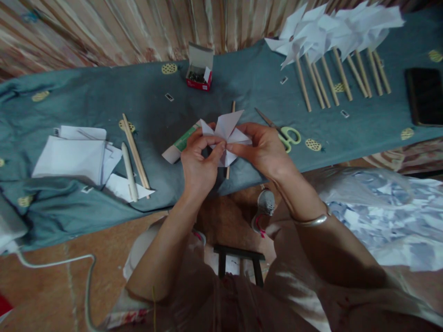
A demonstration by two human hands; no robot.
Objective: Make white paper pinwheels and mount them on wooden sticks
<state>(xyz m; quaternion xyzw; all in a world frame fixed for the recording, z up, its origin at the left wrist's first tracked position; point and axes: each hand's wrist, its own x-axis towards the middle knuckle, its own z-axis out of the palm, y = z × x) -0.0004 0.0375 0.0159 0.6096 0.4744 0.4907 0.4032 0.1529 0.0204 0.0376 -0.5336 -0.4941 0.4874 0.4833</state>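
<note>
Between my two hands is a white paper pinwheel (pixel 226 127), its folded blades spread around the centre. My left hand (pixel 200 157) is closed on its left side, thumb and fingertips near the middle. With fingers pinched, my right hand (pixel 265 147) grips the paper from the right, its thumb at the centre. A wooden stick (pixel 233 106) lies on the cloth beneath the pinwheel, its ends showing above and below. Just behind my left hand rests a green and white box (pixel 182 142). Scissors (pixel 287 134) with light green handles lie beyond my right hand.
An open red box of small metal pieces (pixel 199 76) stands at the back. Several finished pinwheels (pixel 332 34) on sticks lie back right, near a dark phone (pixel 425 96). Paper sheets (pixel 72 159), sticks (pixel 134 152) and a white pen-like tool (pixel 129 173) are left. A bag of paper scraps (pixel 380 212) sits below right.
</note>
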